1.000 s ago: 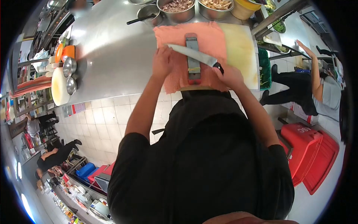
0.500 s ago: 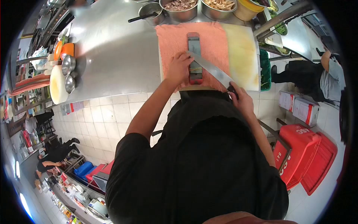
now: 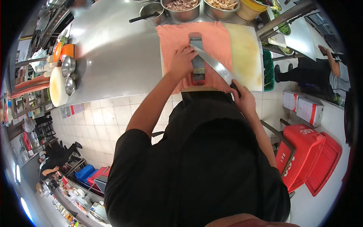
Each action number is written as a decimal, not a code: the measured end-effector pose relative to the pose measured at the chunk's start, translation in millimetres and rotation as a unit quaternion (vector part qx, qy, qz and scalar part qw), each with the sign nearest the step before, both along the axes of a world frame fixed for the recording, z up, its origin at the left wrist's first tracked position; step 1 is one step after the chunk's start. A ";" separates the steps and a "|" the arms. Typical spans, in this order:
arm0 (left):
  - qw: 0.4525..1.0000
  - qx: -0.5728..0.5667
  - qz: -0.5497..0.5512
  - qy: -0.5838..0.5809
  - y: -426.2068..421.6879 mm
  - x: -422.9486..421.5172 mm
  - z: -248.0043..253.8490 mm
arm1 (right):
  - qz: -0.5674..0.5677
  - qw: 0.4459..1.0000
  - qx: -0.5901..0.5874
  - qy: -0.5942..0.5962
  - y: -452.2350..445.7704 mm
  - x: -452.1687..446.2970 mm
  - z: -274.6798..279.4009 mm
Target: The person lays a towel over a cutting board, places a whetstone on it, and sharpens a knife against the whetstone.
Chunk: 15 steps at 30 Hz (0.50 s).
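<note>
right grip (image 3: pixel 244 99): closed round knife (image 3: pixel 216 66) | left grip (image 3: pixel 182 62): cannot tell (at knife tip) | whetstone (image 3: pixel 197 64) on cloth (image 3: pixel 218 39) | bowls (image 3: pixel 185 16) beyond

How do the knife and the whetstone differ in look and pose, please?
The knife has a shiny blade and dark handle, while the whetstone is a dull grey block in a red-ended holder. The knife slants across the view; the whetstone runs nearly straight up it. The knife looks longer than the whetstone. Both are long and narrow.
</note>
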<state>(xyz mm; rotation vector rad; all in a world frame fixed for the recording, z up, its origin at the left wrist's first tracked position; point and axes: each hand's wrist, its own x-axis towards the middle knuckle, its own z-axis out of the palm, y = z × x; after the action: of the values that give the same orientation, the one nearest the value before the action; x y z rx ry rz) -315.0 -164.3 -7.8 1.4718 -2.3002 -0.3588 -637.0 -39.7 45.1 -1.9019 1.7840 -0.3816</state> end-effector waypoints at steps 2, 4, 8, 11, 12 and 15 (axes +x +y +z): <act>1.000 -0.023 -0.009 0.014 -12.4 8.3 3.2 | 0.007 1.000 -0.008 -0.010 -10.1 2.2 0.6; 1.000 0.010 -0.020 -0.007 -3.2 5.6 8.9 | 0.013 1.000 -0.012 -0.024 -0.1 -7.9 5.5; 0.999 0.013 -0.031 0.033 20.7 -4.0 3.5 | -0.001 0.999 0.040 -0.013 21.2 -16.8 16.3; 1.000 0.004 0.000 -0.004 -0.9 4.2 -2.9 | 0.015 1.000 -0.010 -0.024 -5.6 -6.3 -7.9; 1.000 -0.021 0.002 0.006 -15.0 11.1 -4.1 | 0.017 0.999 -0.014 -0.028 -23.9 1.9 -12.0; 0.997 -0.074 -0.005 0.009 -39.1 37.0 -0.7 | 0.032 0.997 -0.025 -0.062 -52.9 25.5 -14.7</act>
<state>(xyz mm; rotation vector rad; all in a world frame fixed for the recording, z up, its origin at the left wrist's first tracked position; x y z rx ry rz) -278.0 -203.5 -8.4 1.3802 -2.2670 -0.1993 -611.5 -92.6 30.4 -1.9204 1.6426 -0.5144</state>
